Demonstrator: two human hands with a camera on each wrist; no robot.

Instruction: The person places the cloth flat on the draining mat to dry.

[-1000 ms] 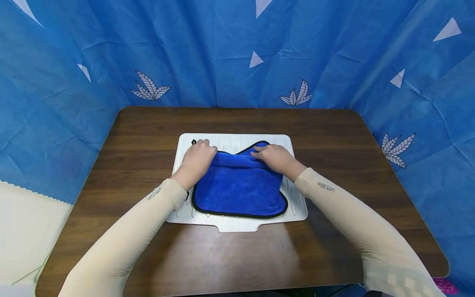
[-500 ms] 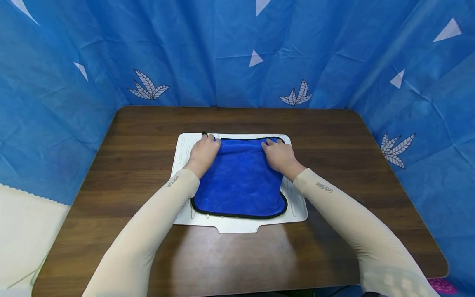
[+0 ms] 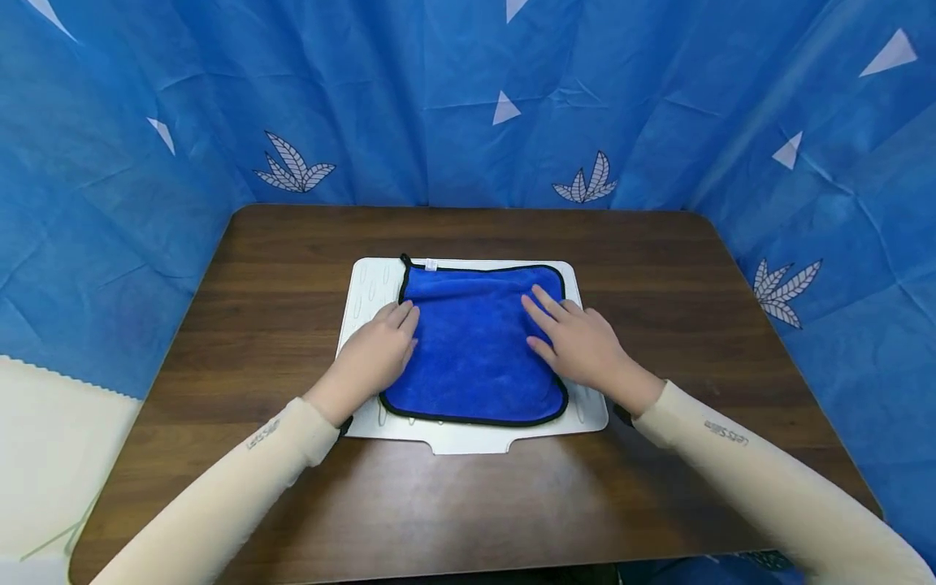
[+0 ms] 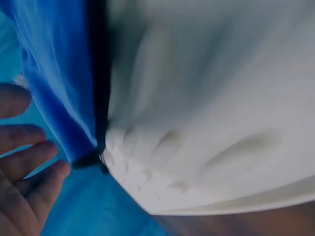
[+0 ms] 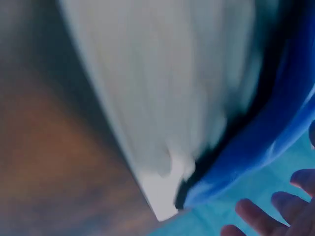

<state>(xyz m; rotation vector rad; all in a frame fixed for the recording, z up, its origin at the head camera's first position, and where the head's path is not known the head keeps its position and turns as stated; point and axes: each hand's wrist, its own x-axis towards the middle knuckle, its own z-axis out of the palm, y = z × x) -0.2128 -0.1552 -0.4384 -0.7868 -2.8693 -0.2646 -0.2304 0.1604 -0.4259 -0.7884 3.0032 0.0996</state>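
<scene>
A cloth (image 3: pixel 471 349) is lying partly under the left hand (image 3: pixel 374 348) and, opposite, the right hand (image 3: pixel 583 343). Both are gripping nothing, fingers fairly straight.

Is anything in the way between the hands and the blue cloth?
Nothing that I can see. The left hand is at the left edge of the blue cloth, and the right hand is over its right side. The white board is underneath, not between.

Head view: bright, fairly sharp; soft glare on table (image 3: pixel 471 504) toward middle of near edge, diffuse shadows either side. Wrist views: dimmer; nearest stretches of white tray (image 4: pixel 231 98) and blue cloth (image 5: pixel 290 105) blurred.
</scene>
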